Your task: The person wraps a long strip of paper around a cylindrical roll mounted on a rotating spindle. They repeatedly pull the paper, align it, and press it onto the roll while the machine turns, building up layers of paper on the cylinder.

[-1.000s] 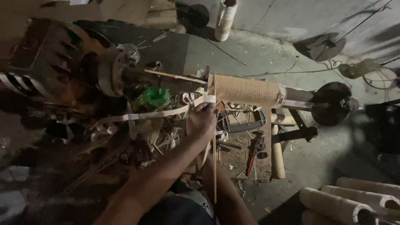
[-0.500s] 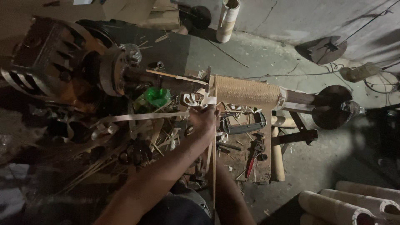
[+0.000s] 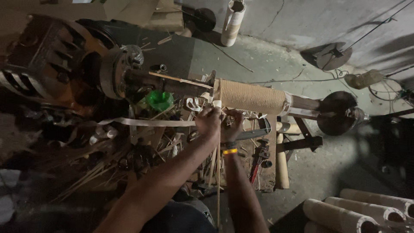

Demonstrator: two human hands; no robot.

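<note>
A tan wound roll [image 3: 252, 96] sits on a long horizontal shaft [image 3: 172, 84] that runs from a big motor housing [image 3: 47, 64] on the left to a dark end disc [image 3: 338, 110] on the right. My left hand [image 3: 209, 122] pinches a pale flat strip [image 3: 146, 123] at the roll's left end; the strip trails away leftward. Close beside it, my right hand [image 3: 233, 125] is closed at the same spot, fingers on the strip end under the roll. A thin upright stick [image 3: 218, 172] stands between my forearms. An orange band circles my right wrist.
Wood shavings and offcuts [image 3: 129, 159] pile under the shaft. A green object [image 3: 159, 100] lies below the shaft. A red-handled tool [image 3: 258, 162] rests on a low board. Cardboard tubes [image 3: 345, 213] lie at bottom right, another tube [image 3: 232, 21] stands at the top. Cables cross the concrete floor.
My right hand has come up beside the left at the roll's left end. The pale strip now runs flatter and lower to the left.
</note>
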